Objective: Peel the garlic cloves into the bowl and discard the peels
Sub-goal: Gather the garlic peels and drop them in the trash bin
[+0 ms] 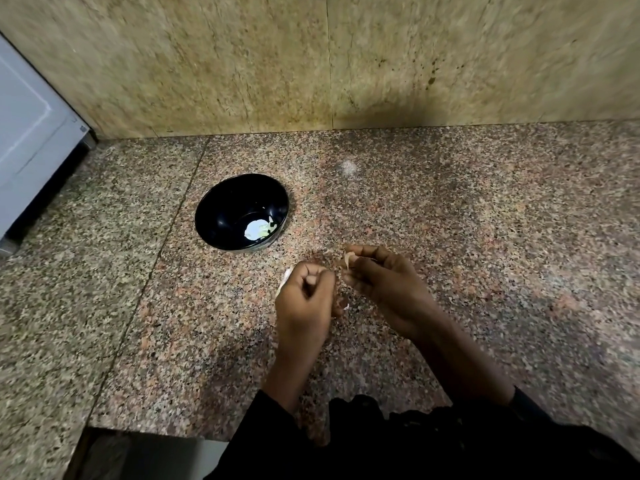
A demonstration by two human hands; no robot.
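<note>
Garlic clove (349, 260): pinched at the fingertips of the right hand (381, 289), above the surface (485, 220); its long axis cannot be told.
Peel: a thin strip hangs down from the clove.
Left hand (306, 292): grip curled together, something white (284, 277) is held at its left edge.
Bowl (221, 206): lies up and to the left of the clove, nearer to the left hand; pale pieces are seen inside.
</note>
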